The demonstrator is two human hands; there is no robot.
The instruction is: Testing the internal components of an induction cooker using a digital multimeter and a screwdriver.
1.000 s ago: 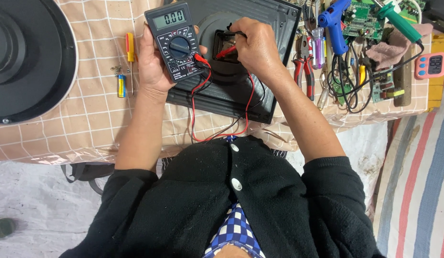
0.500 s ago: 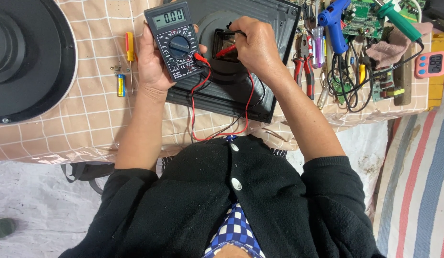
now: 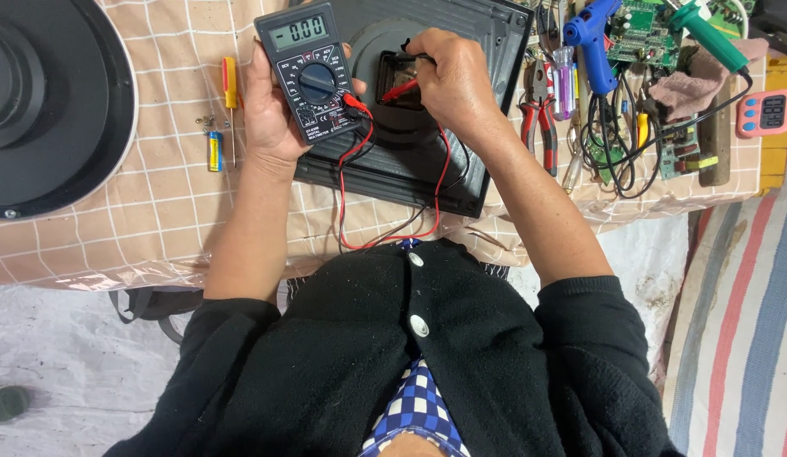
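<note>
Nearest the camera: black cardigan sleeves, both forearms reaching toward 12 o'clock over the table edge (image 3: 156, 275), where the checked plastic cloth (image 3: 156, 195) hangs down crumpled.

Red and black leads (image 3: 351, 203) loop down to that near edge at 6 o'clock, then climb back up to the meter.

Left hand (image 3: 270, 110) is wrapped around the meter (image 3: 313, 76), thumb on its right side, holding it tilted off the table. The meter's long axis runs roughly 11 to 5 o'clock, display end away from the body, dial in the middle, lead sockets at the near end.

Right hand (image 3: 452, 80) is closed, fingers pinched on the red probe (image 3: 400, 90), whose tip points toward 8 o'clock into a square recess of the black casing (image 3: 486, 161). Another black probe seems to sit under the fingers; cannot tell clearly.

The casing lies flat, its near edge slanting, its right corner close to the table edge at 5 o'clock.

Open room: bare cloth at 9 o'clock between the left hand and the big round black disc (image 3: 46, 101), broken only by a yellow screwdriver (image 3: 230, 85), a small battery (image 3: 214, 151) and some screws.

At 2 o'clock it is crowded: red pliers (image 3: 541, 118), blue glue gun (image 3: 590, 34), green circuit board (image 3: 643, 34), tangled wires, a pink timer (image 3: 766, 112) at the far right edge.
</note>
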